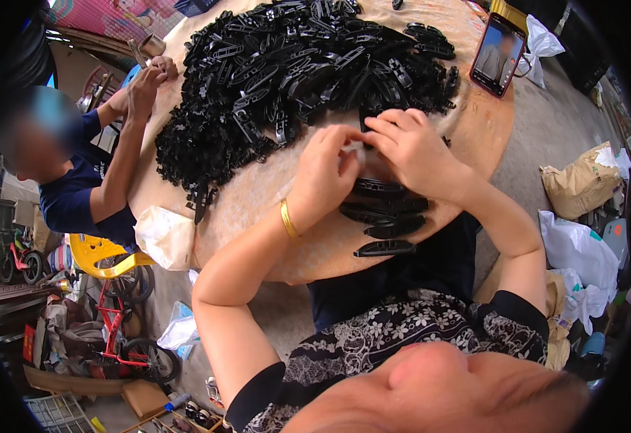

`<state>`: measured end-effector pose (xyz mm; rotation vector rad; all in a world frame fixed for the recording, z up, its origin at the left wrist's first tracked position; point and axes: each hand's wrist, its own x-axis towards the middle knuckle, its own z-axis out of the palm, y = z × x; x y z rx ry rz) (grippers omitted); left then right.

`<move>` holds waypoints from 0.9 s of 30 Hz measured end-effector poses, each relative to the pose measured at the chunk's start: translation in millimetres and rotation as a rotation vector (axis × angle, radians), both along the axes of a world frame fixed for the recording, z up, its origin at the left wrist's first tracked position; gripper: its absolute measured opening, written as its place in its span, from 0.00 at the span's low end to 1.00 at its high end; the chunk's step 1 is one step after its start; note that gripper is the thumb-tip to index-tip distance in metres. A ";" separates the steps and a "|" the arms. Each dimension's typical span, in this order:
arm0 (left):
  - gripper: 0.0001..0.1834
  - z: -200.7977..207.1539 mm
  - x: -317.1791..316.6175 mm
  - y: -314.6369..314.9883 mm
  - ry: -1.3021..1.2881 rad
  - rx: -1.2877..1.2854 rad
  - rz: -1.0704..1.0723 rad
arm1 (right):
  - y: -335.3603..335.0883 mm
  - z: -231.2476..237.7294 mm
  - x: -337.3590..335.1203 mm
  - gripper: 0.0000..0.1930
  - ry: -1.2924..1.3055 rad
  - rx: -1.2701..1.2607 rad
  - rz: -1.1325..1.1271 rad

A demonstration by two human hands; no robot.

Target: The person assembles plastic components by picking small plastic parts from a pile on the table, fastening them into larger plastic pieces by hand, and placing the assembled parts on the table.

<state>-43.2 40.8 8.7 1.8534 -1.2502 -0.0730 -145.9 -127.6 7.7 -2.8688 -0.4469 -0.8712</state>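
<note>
Above the near right part of the round table, my left hand [324, 172] and my right hand [418, 153] meet at the fingertips, both closed in a pinch. A small dark bit shows at the fingers, but what they hold is mostly hidden. A gold bangle [288, 218] circles my left wrist. Just below my hands, several long black plastic hair clips [385, 248] lie in a loose row near the table's edge. Beyond my hands spreads a big heap of black plastic clip pieces [279, 65], with smaller dark parts [203, 155] along its left side.
A tan cover [257, 216] lies over the table. A phone [499, 56] with a lit screen stands at the far right. At the left sits another person in a dark blue shirt [77, 184], hands together at the table's edge. A white bag [165, 237] is by the near left edge.
</note>
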 end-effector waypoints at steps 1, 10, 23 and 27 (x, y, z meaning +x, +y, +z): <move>0.18 -1.3 5.8 -0.9 -0.082 -0.010 -0.023 | 3.2 3.3 -3.0 0.13 0.027 0.070 0.036; 0.19 2.5 2.4 0.5 -0.306 0.067 -0.240 | -24.9 1.7 -22.5 0.08 -0.013 0.517 0.004; 0.12 6.4 -9.7 0.7 -0.028 0.111 -0.113 | -18.0 -0.6 -23.6 0.06 0.135 0.393 -0.295; 0.13 6.9 -11.9 0.5 0.127 0.111 -0.148 | -4.0 10.8 -28.4 0.07 0.153 0.924 -0.065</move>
